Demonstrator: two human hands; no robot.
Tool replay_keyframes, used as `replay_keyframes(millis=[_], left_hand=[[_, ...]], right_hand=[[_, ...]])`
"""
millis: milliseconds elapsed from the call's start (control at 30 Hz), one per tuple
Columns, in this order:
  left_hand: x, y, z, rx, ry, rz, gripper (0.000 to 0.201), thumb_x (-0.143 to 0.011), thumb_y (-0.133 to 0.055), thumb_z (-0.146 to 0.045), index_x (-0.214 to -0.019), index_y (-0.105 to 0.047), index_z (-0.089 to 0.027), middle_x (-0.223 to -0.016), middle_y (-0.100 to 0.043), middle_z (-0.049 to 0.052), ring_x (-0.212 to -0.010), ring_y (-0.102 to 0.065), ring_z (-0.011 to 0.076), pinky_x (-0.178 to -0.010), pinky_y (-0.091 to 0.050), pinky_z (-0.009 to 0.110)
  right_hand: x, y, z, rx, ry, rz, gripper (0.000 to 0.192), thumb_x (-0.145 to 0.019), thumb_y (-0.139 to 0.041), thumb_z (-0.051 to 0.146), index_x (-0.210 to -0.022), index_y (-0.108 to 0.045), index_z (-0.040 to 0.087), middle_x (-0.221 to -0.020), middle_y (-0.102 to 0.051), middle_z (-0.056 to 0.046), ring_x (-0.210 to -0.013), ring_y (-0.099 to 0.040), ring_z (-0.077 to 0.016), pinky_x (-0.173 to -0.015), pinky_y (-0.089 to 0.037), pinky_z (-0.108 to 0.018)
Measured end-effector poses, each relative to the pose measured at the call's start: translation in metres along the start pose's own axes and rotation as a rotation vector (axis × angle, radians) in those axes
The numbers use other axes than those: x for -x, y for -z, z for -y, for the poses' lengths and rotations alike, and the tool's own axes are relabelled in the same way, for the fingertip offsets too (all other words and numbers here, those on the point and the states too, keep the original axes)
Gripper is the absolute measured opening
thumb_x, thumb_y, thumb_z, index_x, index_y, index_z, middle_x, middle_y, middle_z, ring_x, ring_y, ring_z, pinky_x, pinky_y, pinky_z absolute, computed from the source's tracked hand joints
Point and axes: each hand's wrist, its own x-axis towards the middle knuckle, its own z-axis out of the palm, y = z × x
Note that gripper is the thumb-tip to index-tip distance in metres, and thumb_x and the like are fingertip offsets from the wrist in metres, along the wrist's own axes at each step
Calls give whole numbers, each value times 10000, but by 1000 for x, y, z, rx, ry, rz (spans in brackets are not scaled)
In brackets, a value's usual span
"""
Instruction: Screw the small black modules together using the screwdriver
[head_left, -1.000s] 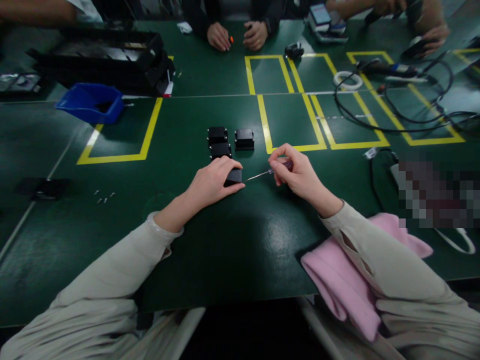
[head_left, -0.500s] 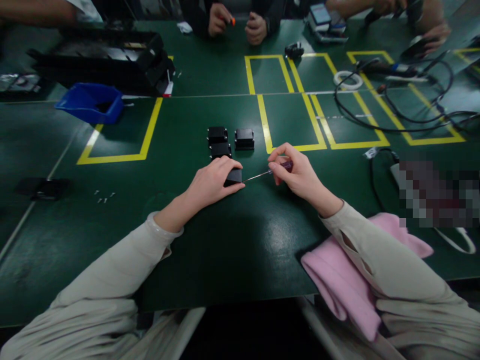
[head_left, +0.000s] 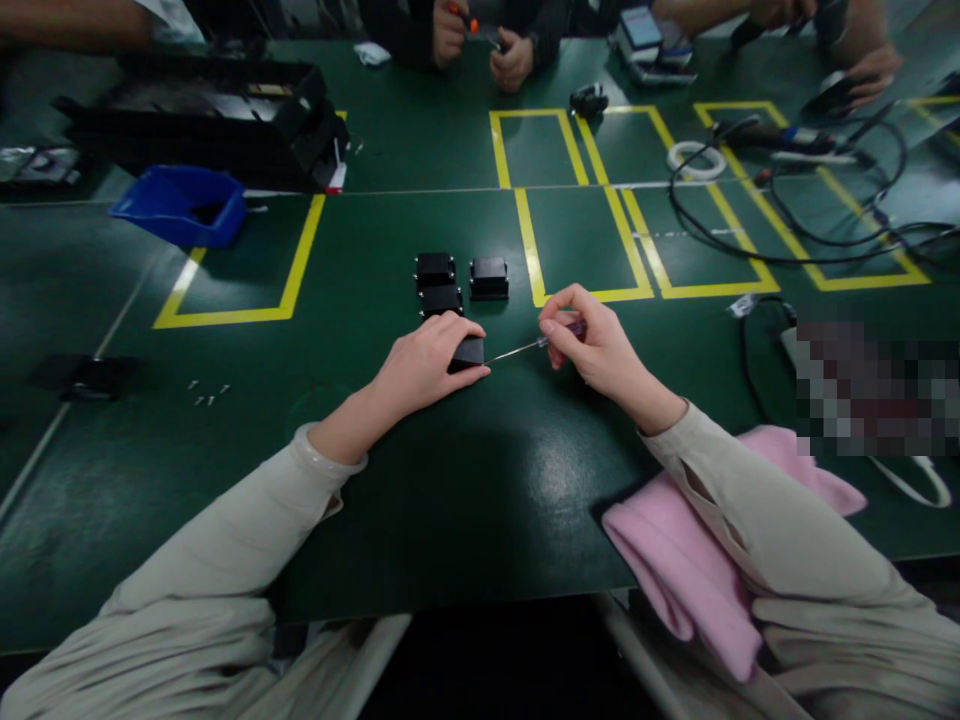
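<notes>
My left hand (head_left: 431, 357) is closed around a small black box (head_left: 469, 352) on the green table, thumb along its near side and fingers over the top. In my right hand (head_left: 589, 335) is a screwdriver (head_left: 517, 350), its dark handle pinched between thumb and fingers. The thin metal shaft points left, and its tip meets the right end of the box near my left thumb. Just beyond lie similar black boxes with silver screws at their corners: one at the back (head_left: 436, 268), one in front of it (head_left: 441, 300), and one to the right (head_left: 489, 277).
Loose screws (head_left: 210, 393) and a black part (head_left: 86, 377) lie at left. A blue bin (head_left: 184, 205) stands before black trays (head_left: 202, 120). Pink cloth (head_left: 690, 540) lies under my right forearm; cables (head_left: 787, 255) spread at right. Co-workers' hands (head_left: 512, 60) are across the table.
My right hand has shifted very slightly, with the screwdriver tip still at the box. My left hand stays put. Across the table, a co-worker's hand holding an orange-tipped item has risen a little.
</notes>
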Motion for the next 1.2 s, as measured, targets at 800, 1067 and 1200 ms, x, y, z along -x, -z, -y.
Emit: replay_keyframes(millis=[800,1067,1200], left_hand=[[-1,2,-2,0,14,14,428,-979,-688,-481,-1288,-592,-202,-1291,-692,130,-1172,-665,323,-888,-582,436],[0,1,-1,16,10,3,419,-975,-692,-479,-1288,-594,-219,-1286,-690,120,-1177,-660,319,-889,-577,424],[-1,1,-1,12,9,7,422,-980,-689,-477,-1291,-592,-208,-1285,-690,126,-1171,-664,321,-879,-577,427]], right_hand=[[0,0,1,-15,-26,-4,247,-1035,-665,444,-962,-541,243,-534,-491,112,-442,-516,-105,-504,-414,-262],[0,2,5,30,2,10,157,-991,-687,304,-1016,-543,247,-633,-581,87,-498,-576,-116,-548,-425,-277],[0,1,3,14,-11,0,211,-1025,-675,398,-979,-538,243,-588,-552,91,-481,-555,-113,-538,-423,-272]])
